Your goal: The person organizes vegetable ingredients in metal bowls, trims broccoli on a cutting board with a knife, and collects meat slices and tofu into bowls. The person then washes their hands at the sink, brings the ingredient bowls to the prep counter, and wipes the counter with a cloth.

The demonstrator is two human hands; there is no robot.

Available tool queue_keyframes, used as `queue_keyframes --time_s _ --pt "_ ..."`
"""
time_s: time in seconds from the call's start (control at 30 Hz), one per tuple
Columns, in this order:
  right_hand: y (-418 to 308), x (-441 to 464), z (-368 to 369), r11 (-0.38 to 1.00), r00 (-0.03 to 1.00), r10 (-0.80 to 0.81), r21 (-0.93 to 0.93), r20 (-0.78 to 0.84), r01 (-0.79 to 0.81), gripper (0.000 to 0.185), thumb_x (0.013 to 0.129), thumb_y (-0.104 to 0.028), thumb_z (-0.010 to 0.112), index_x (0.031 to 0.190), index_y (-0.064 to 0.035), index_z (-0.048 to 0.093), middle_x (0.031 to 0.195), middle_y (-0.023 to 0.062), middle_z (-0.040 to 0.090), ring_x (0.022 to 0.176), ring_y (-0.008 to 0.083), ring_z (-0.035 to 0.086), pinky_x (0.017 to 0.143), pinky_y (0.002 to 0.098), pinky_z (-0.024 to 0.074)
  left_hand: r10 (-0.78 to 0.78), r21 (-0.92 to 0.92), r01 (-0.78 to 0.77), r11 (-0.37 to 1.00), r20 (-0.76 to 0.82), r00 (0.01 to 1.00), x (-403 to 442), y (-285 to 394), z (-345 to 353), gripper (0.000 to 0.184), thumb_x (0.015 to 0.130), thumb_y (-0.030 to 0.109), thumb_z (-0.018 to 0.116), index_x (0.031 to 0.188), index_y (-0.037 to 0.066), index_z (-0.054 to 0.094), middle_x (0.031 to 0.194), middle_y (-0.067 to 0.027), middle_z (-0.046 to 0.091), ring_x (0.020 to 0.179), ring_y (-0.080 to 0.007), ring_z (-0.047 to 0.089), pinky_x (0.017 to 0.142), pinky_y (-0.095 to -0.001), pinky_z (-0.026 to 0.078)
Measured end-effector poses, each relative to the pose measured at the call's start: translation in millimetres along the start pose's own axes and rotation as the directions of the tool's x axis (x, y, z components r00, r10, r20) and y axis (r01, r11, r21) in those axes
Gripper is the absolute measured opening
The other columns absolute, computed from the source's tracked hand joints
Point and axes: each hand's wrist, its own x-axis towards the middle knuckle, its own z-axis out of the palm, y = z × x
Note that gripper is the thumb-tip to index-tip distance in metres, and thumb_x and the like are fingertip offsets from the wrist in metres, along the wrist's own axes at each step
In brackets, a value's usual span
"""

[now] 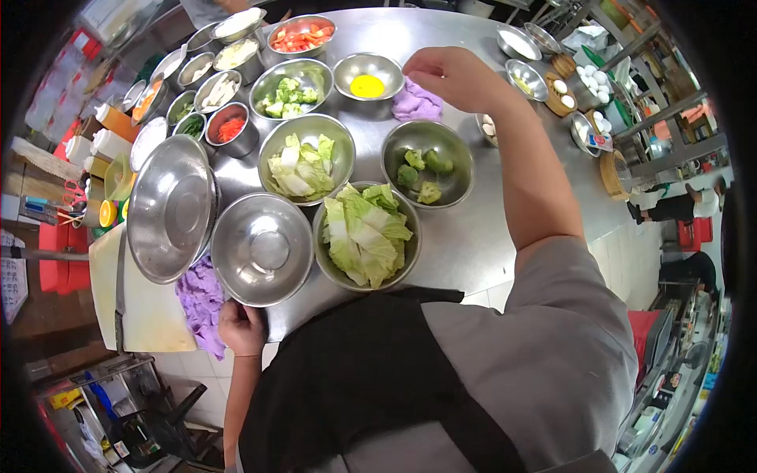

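Observation:
My right hand [441, 71] is raised over a crumpled purple cloth [417, 102], its fingers drawn together; anything between them is too small to name. Beside it stands a metal bowl [344, 76] with yellow egg [367, 86]. At the table's near edge, my left hand [241, 328] is curled just below the rim of a bare metal bowl [262, 246], and what it grips is hidden. Another purple cloth [200, 303] lies to its left. Cut cabbage leaves [367, 236] heap in the nearest bowl, and more cabbage [303, 167] sits behind. Broccoli pieces [426, 169] rest in the bowl to the right.
A large metal bowl [172, 209] leans at left, near a cutting board [150, 311] with a knife [120, 292]. Bowls of tomatoes [301, 38], broccoli [290, 98] and chopped red pepper [230, 130] crowd the back left. Eggs [593, 81] stand far right.

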Motion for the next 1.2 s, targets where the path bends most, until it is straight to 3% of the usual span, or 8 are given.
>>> queue_keyframes --time_s 0.13,0.23,0.47,0.6,0.73,0.87,1.03,1.2 --pt "-15 48 33 1.000 0.999 -0.013 0.004 0.034 0.013 0.022 0.092 -0.017 0.063 0.107 -0.0020 0.070 0.085 0.0055 0.071 0.078 0.0116 0.064 0.074 0.0293 0.0528 -0.036 -0.110 0.032 0.993 -0.038 0.999 4 5 -2 0.024 0.087 0.018 0.065 0.072 0.002 0.059 0.064 -0.0151 0.056 0.056 -0.0316 0.055 0.054 -0.0396 0.044" --pt "-14 97 70 0.981 0.994 -0.041 0.192 0.098 0.021 0.021 0.089 -0.015 0.062 0.103 -0.0030 0.071 0.084 0.0063 0.071 0.077 0.0122 0.065 0.073 0.0299 0.0534 -0.038 -0.042 0.037 0.998 -0.015 0.999 5 5 -7 0.016 0.084 0.012 0.066 0.073 0.003 0.059 0.063 -0.0156 0.055 0.057 -0.0330 0.056 0.054 -0.0401 0.044" --pt "-11 201 161 0.989 0.996 -0.044 -0.140 0.077 0.055 0.023 0.084 -0.010 0.056 0.099 -0.0110 0.074 0.093 0.0119 0.073 0.091 0.0260 0.069 0.083 0.0378 0.0530 -0.004 -0.010 0.004 1.000 -0.042 0.999 9 7 -9 0.010 0.079 0.008 0.066 0.072 0.005 0.061 0.064 -0.0121 0.058 0.058 -0.0312 0.059 0.054 -0.0405 0.046" --pt "-10 214 191 0.931 0.986 -0.104 -0.336 0.129 0.142 0.043 0.083 -0.005 0.052 0.123 -0.0145 0.064 0.121 0.0173 0.064 0.113 0.0311 0.062 0.096 0.0419 0.0494 -0.010 -0.010 0.010 1.000 -0.021 1.000 9 6 -11 0.009 0.079 0.008 0.066 0.072 0.005 0.061 0.064 -0.0123 0.058 0.058 -0.0317 0.058 0.054 -0.0404 0.046" --pt "-16 218 198 0.883 0.979 0.034 -0.465 0.201 0.065 0.042 0.081 -0.010 0.058 0.123 -0.0076 0.060 0.129 0.0224 0.056 0.111 0.0373 0.061 0.096 0.0429 0.0492 -0.022 -0.038 0.021 0.999 -0.019 1.000 11 9 -13 0.009 0.079 0.006 0.066 0.072 0.006 0.060 0.064 -0.0121 0.058 0.057 -0.0318 0.059 0.054 -0.0405 0.047" --pt "-22 219 174 0.953 0.979 0.062 -0.304 0.194 0.000 0.043 0.075 -0.015 0.067 0.116 -0.0068 0.061 0.107 0.0212 0.066 0.103 0.0345 0.064 0.090 0.0426 0.0507 -0.019 -0.040 0.018 0.999 -0.019 1.000 10 5 -10 0.011 0.079 0.006 0.066 0.071 0.006 0.059 0.064 -0.0122 0.058 0.058 -0.0318 0.059 0.055 -0.0408 0.047" --pt "-41 233 184 0.955 0.930 0.122 -0.296 0.348 -0.015 0.048 0.080 -0.035 0.064 0.120 -0.0082 0.066 0.116 0.0177 0.067 0.108 0.0302 0.064 0.094 0.0395 0.0492 -0.033 -0.027 0.033 0.999 0.007 0.999 9 6 -10 0.012 0.079 0.007 0.067 0.071 0.006 0.059 0.065 -0.0123 0.059 0.058 -0.0316 0.059 0.055 -0.0408 0.048" --pt "-36 229 209 0.941 0.957 0.077 -0.338 0.279 0.024 0.042 0.081 -0.032 0.060 0.114 -0.0074 0.069 0.111 0.0169 0.069 0.105 0.0311 0.065 0.093 0.0406 0.0501 -0.003 -0.014 0.003 1.000 -0.006 1.000 6 1 -8 0.009 0.079 0.008 0.067 0.073 0.006 0.060 0.065 -0.0122 0.059 0.058 -0.0318 0.059 0.055 -0.0409 0.048"
